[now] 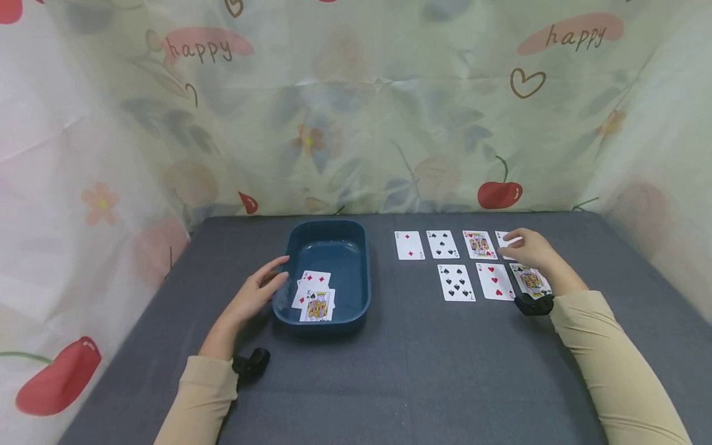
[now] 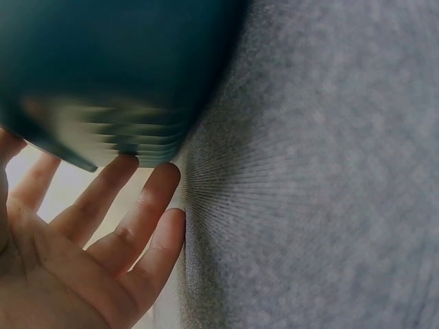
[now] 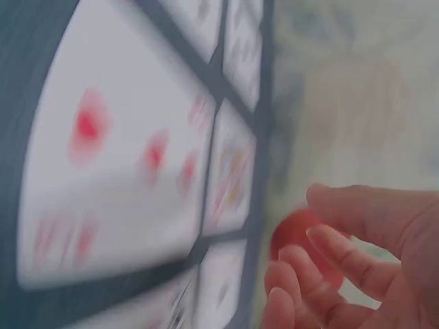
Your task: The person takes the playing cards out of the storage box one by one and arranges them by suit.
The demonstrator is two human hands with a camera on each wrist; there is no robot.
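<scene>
A blue bin [image 1: 367, 272] stands left of the middle. In it lie overlapping cards, a diamonds card [image 1: 315, 278] and a king of spades [image 1: 318, 307] on top. My left hand [image 1: 250, 300] is at the bin's left side, its fingers spread along the wall in the left wrist view. Over the right end of the upper row hovers my right hand [image 1: 534, 252], which partly hides a white card [image 1: 500, 237]. Thumb and fingers stand apart with nothing between them in the right wrist view. Just below, a face card [image 1: 528, 279] is partly covered by the wrist.
The upper row also has a two of diamonds [image 1: 409, 245], a spades card [image 1: 443, 245] and a red-suit face card [image 1: 479, 245]. Below lie a seven of spades [image 1: 456, 283] and a three of hearts [image 1: 494, 282]. A patterned curtain [image 1: 378, 123] closes off the grey table [image 1: 411, 377].
</scene>
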